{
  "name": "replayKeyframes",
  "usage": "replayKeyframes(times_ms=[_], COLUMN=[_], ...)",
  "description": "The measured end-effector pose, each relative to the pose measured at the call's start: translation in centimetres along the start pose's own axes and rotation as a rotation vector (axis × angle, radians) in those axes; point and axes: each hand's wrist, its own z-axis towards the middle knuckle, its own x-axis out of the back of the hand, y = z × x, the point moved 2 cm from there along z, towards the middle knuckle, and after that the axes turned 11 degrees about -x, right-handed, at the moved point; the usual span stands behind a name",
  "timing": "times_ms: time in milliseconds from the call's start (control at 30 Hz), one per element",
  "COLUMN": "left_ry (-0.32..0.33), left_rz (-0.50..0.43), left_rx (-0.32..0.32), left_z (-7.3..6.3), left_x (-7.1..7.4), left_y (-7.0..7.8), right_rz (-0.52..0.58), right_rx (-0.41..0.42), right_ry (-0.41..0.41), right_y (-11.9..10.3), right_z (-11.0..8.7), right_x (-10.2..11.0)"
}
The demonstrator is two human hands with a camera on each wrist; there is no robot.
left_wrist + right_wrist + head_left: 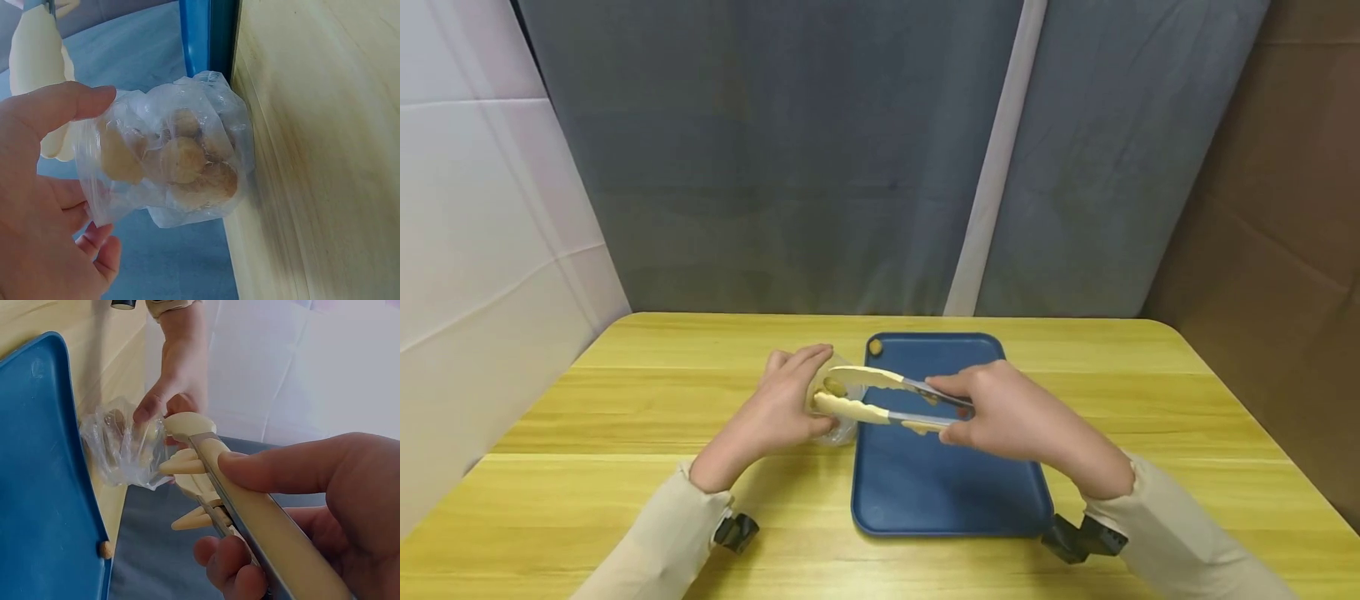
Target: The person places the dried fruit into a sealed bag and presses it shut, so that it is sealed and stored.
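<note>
My left hand [786,404] holds a clear plastic bag [159,215] by its mouth, thumb on one side and fingers on the other. Several round, tan-brown pieces [182,159] lie inside; their exact kind is unclear. My right hand [1003,412] grips a pair of tongs [850,407] with cream scalloped tips and metal arms. The tips are spread apart at the bag's mouth, and one brown piece [834,386] shows between them. Whether the tips touch it, I cannot tell. A similar round piece [876,347] sits in the far left corner of the blue tray [947,500].
The tray lies on a wood-grain table [647,508], under the tongs and right hand. A grey curtain [760,167] stands behind the table, with a white cloth wall [482,217] at left and a brown one [1285,250] at right.
</note>
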Motion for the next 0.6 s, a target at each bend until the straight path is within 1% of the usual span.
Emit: replayKeyframes(times_ms=[167,333,467,600], left_ry=[-0.002,-0.003,-0.004,-0.019], left_rz=[0.003,0.009,0.016,0.02], left_rx=[-0.006,-0.007,-0.008,-0.004], left_z=[0.0,0.0,0.1,0.1], left_x=[0.1,0.5,0.8,1.2], left_y=[0.1,0.0,0.0,0.0], right_rz=[0.026,0.048,0.022,-0.021], right_rx=[-0.034,-0.121,-0.18,-0.21], right_ry=[0.021,0.037,0.065,0.082], right_y=[0.7,2.1,3.5,4.7], right_z=[0.0,0.7,1.7,2.8], right_x=[0.5,1.0,0.9,0.1])
